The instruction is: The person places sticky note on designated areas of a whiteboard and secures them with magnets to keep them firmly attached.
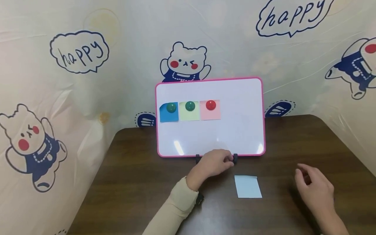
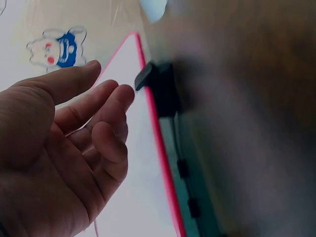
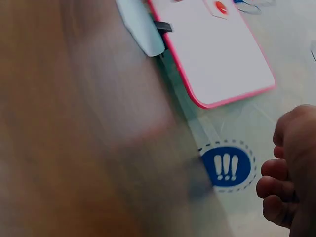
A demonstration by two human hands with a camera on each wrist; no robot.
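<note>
A pink-framed whiteboard (image 1: 241, 130) stands on the table, with a blue note (image 1: 168, 117), a pale green note (image 1: 189, 116) and a pink note (image 1: 210, 114) in a row. Round magnets sit on them: two green and one red magnet (image 1: 211, 105). My left hand (image 1: 215, 162) hovers in front of the board's lower edge, beside a black stand foot (image 1: 235, 159); its fingers are loosely bent and hold nothing. A light blue note (image 1: 248, 187) lies on the table between my hands. Right of it is my right hand (image 1: 315, 189), fingers loosely curled around nothing visible.
The dark wooden table (image 1: 126, 182) reaches back to a curtain (image 1: 129, 58) printed with bears and "happy" bubbles. In the left wrist view, a black stand clip (image 2: 165, 91) grips the board's lower rim.
</note>
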